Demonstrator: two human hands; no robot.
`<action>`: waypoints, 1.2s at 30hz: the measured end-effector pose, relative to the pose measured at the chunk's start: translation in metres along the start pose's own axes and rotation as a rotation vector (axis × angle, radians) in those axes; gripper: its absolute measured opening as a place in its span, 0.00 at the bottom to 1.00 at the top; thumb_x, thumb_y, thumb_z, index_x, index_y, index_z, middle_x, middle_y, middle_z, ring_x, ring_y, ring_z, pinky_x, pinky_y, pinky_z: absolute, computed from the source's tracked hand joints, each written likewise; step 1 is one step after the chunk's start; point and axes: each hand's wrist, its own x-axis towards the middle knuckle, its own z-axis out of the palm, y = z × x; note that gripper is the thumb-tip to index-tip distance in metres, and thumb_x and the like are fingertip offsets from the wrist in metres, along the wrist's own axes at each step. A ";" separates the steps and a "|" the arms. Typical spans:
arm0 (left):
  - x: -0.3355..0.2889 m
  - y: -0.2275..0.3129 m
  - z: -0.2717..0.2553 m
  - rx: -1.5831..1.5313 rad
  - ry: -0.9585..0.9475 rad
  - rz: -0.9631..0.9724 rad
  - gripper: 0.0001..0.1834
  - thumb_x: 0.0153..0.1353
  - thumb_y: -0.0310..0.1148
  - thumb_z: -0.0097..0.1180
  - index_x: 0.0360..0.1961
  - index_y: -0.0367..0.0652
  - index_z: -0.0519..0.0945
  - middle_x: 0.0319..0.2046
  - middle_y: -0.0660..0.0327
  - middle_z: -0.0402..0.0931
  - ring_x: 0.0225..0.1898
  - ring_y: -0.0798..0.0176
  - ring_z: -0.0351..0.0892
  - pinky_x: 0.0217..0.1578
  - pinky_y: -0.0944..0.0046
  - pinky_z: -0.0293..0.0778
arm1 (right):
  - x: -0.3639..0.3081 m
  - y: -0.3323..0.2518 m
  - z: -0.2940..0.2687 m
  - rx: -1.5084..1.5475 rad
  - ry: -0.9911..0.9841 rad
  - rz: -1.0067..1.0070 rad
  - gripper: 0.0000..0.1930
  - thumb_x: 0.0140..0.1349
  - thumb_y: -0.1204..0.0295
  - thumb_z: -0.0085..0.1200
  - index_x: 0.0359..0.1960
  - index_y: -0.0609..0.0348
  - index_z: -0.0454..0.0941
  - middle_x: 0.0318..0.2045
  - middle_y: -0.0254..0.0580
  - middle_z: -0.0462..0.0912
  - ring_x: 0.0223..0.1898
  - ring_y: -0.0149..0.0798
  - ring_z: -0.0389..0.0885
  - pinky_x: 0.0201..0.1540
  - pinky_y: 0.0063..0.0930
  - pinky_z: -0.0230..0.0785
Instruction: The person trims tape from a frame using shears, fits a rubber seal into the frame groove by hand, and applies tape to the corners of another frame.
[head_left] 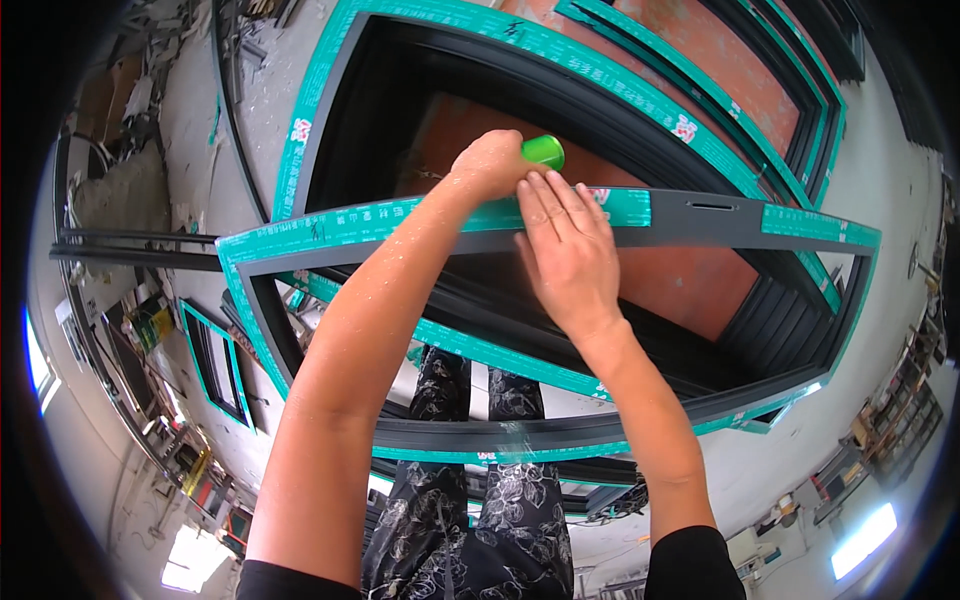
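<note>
A dark grey window frame (690, 236) with teal-green protective film (345, 222) along its bars lies across in front of me. At the middle of its far bar, my left hand (490, 165) is closed round a bright green, shiny cylinder (543, 152), whose exact kind I cannot make out. My right hand (572, 255) rests flat on the same bar, just right of the left hand, fingers stretched out over the film. Right of my fingers the film ends, and a bare grey stretch with a narrow slot (713, 207) shows before film resumes.
Beyond and beneath lies a larger film-covered frame (620, 85), with further frames (690, 95) stacked at the far right. A small frame (217, 362) lies at the left. Dark bars (140, 250) jut out on the left side. Scraps (260, 45) litter the far-left floor.
</note>
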 end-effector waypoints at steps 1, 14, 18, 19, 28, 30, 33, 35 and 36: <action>-0.006 0.000 -0.003 -0.037 0.049 -0.014 0.30 0.51 0.51 0.63 0.40 0.31 0.82 0.36 0.41 0.82 0.40 0.43 0.83 0.41 0.52 0.76 | -0.003 0.003 0.004 -0.029 -0.034 -0.005 0.25 0.57 0.70 0.58 0.58 0.60 0.74 0.59 0.42 0.77 0.64 0.43 0.71 0.68 0.44 0.58; -0.123 -0.004 -0.028 -0.603 0.087 0.397 0.28 0.56 0.46 0.67 0.49 0.35 0.78 0.40 0.53 0.81 0.45 0.61 0.79 0.49 0.62 0.73 | -0.068 -0.019 -0.019 0.993 0.121 0.786 0.16 0.67 0.78 0.46 0.55 0.64 0.74 0.56 0.51 0.78 0.56 0.48 0.79 0.55 0.38 0.76; -0.139 -0.012 -0.005 -0.021 0.308 0.681 0.27 0.46 0.44 0.70 0.46 0.42 0.79 0.48 0.55 0.76 0.57 0.52 0.73 0.69 0.44 0.52 | -0.051 -0.022 -0.021 2.156 -0.061 1.275 0.28 0.75 0.52 0.37 0.62 0.67 0.65 0.53 0.49 0.77 0.52 0.41 0.79 0.53 0.37 0.77; -0.139 -0.011 -0.004 0.021 0.273 0.656 0.25 0.45 0.44 0.70 0.44 0.44 0.80 0.51 0.55 0.73 0.59 0.54 0.71 0.69 0.44 0.52 | -0.042 -0.023 -0.013 2.186 -0.052 1.299 0.29 0.74 0.50 0.40 0.62 0.64 0.65 0.53 0.46 0.76 0.49 0.39 0.79 0.54 0.37 0.76; -0.076 -0.017 -0.026 -0.170 0.345 0.547 0.14 0.57 0.36 0.62 0.40 0.38 0.81 0.42 0.53 0.77 0.50 0.50 0.76 0.50 0.56 0.73 | -0.086 -0.006 0.054 2.038 0.102 1.615 0.18 0.71 0.63 0.51 0.56 0.60 0.70 0.52 0.49 0.78 0.51 0.47 0.79 0.53 0.45 0.79; -0.040 -0.024 -0.024 -0.228 0.195 0.327 0.17 0.61 0.37 0.58 0.46 0.37 0.81 0.42 0.52 0.78 0.45 0.51 0.80 0.48 0.57 0.75 | -0.062 0.018 0.085 1.981 0.090 1.690 0.13 0.71 0.67 0.50 0.52 0.62 0.70 0.49 0.47 0.78 0.50 0.45 0.80 0.53 0.43 0.79; 0.006 -0.018 -0.018 -0.258 -0.266 0.075 0.29 0.61 0.52 0.59 0.55 0.39 0.79 0.49 0.50 0.80 0.50 0.51 0.80 0.51 0.59 0.74 | -0.050 0.044 0.108 2.202 0.188 1.465 0.10 0.70 0.70 0.51 0.48 0.60 0.72 0.45 0.44 0.80 0.46 0.37 0.82 0.51 0.34 0.81; 0.015 -0.013 -0.002 -0.062 -0.438 -0.002 0.40 0.56 0.62 0.60 0.58 0.40 0.77 0.52 0.49 0.79 0.53 0.49 0.79 0.54 0.58 0.73 | -0.051 0.050 0.122 2.264 0.189 1.371 0.08 0.70 0.69 0.52 0.43 0.60 0.74 0.40 0.42 0.82 0.41 0.34 0.83 0.45 0.27 0.81; 0.021 0.001 0.003 0.088 -0.472 0.021 0.45 0.52 0.67 0.61 0.60 0.40 0.76 0.53 0.48 0.78 0.54 0.48 0.78 0.55 0.57 0.72 | -0.053 0.068 0.129 2.258 0.220 1.351 0.09 0.70 0.67 0.52 0.41 0.60 0.75 0.37 0.40 0.82 0.38 0.32 0.83 0.43 0.25 0.81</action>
